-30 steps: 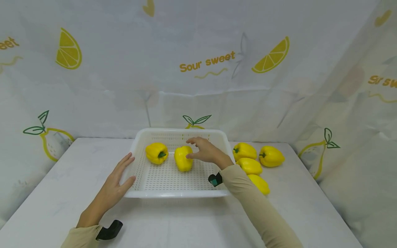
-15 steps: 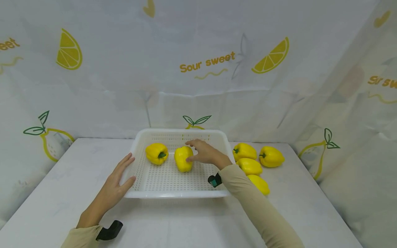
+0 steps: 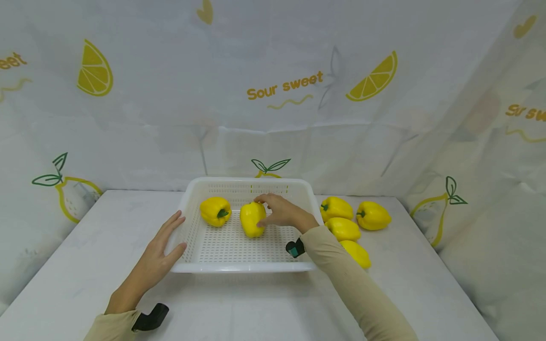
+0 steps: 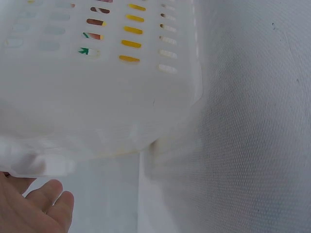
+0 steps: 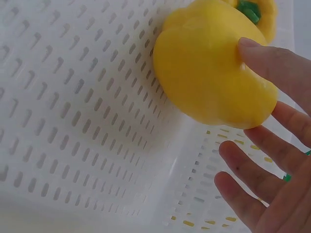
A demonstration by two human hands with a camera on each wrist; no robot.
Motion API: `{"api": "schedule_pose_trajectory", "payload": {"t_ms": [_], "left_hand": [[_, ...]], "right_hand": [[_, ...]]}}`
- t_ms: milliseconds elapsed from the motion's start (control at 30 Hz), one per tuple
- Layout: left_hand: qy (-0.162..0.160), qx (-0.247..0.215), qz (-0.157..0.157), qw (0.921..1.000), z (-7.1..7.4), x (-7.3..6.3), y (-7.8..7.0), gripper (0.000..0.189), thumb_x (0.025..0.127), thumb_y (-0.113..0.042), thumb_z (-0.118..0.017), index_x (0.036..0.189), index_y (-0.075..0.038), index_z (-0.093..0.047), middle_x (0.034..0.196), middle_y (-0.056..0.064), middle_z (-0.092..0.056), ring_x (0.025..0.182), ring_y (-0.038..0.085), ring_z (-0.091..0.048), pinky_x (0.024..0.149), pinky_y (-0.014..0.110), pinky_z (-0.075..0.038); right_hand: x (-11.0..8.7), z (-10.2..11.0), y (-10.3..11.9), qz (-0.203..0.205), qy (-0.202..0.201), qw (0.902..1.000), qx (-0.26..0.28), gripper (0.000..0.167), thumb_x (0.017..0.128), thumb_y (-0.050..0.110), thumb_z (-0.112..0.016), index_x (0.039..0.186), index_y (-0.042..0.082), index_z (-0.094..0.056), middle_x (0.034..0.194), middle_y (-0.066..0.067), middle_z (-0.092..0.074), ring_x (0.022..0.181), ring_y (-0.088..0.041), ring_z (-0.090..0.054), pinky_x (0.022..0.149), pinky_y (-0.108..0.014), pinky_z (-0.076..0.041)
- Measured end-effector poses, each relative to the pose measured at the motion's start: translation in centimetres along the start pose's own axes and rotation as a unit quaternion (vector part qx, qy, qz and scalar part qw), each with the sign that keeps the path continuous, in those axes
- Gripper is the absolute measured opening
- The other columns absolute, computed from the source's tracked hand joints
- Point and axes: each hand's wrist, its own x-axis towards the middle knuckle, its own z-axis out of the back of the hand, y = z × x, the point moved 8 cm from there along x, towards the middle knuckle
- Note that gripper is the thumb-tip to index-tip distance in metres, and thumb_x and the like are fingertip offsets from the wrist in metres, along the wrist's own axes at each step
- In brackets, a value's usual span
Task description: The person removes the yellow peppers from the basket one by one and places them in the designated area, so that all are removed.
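Observation:
A white plastic basket (image 3: 243, 267) with slotted walls holds two yellow bell peppers. My right hand (image 3: 281, 211) reaches inside and pinches the right-hand bell pepper (image 3: 250, 220). In the right wrist view its thumb (image 5: 269, 60) lies on the near side of that pepper, and two fingertips meet the lower edge. The ring and little fingers stick out below, off the pepper. To the left sits the other bell pepper (image 3: 213, 209), green stem facing front right. My left hand (image 3: 155, 258), fingers extended, rests against the basket's left rim; only part of it shows in the left wrist view.
Right of the basket, on the white table (image 3: 239, 308), lie several more yellow bell peppers (image 3: 373, 215), one partly hidden by my right sleeve (image 3: 354, 279). A white lemon-print curtain (image 3: 162, 113) hangs behind the table and along its right side.
My right hand's fingers have closed in around the bell pepper, which now leans very slightly differently. The left hand, the basket and the other peppers stay put.

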Motion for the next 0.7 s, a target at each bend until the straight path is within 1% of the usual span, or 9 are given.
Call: {"api": "schedule_pose_trajectory", "payload": {"t_ms": [233, 433, 567, 700], "left_hand": [[0.0, 0.001, 0.002, 1.0, 0.03, 0.03, 0.0, 0.062, 0.093, -0.011, -0.059, 0.15, -0.003, -0.036, 0.165, 0.016, -0.021, 0.149, 0.046, -0.022, 0.112, 0.072, -0.024], [0.003, 0.0, 0.004, 1.0, 0.02, 0.04, 0.04, 0.062, 0.093, -0.011, -0.059, 0.15, -0.003, -0.035, 0.165, 0.015, -0.02, 0.149, 0.046, -0.021, 0.113, 0.071, -0.024], [0.004, 0.001, 0.004, 1.0, 0.02, 0.05, 0.05, 0.062, 0.093, -0.011, -0.058, 0.15, -0.003, -0.035, 0.165, 0.015, -0.02, 0.149, 0.045, -0.021, 0.113, 0.071, -0.024], [0.003, 0.0, 0.002, 1.0, 0.03, 0.03, 0.05, 0.062, 0.093, -0.01, -0.058, 0.15, -0.002, -0.036, 0.165, 0.015, -0.021, 0.149, 0.046, -0.021, 0.113, 0.071, -0.023]], "right_hand": [[0.0, -0.04, 0.23, 0.008, 0.001, 0.9997, 0.021, 0.064, 0.084, 0.018, -0.079, 0.14, 0.009, -0.05, 0.146, -0.007, -0.052, 0.133, -0.032, -0.051, 0.113, -0.044, -0.043], [-0.2, -0.04, 0.46, 0.007, 0.004, 0.9997, 0.021, 0.065, 0.082, 0.015, -0.081, 0.14, 0.012, -0.052, 0.143, -0.006, -0.053, 0.126, -0.026, -0.054, 0.109, -0.041, -0.047], [-0.27, -0.17, 0.57, 0.009, 0.015, 0.9993, 0.033, 0.062, 0.081, 0.012, -0.081, 0.135, 0.013, -0.051, 0.14, -0.008, -0.054, 0.122, -0.025, -0.055, 0.109, -0.041, -0.047], [-0.21, -0.49, 0.51, 0.013, 0.033, 0.9985, 0.041, 0.06, 0.082, 0.011, -0.08, 0.133, 0.015, -0.049, 0.142, -0.008, -0.053, 0.121, -0.026, -0.055, 0.108, -0.042, -0.048]]}}
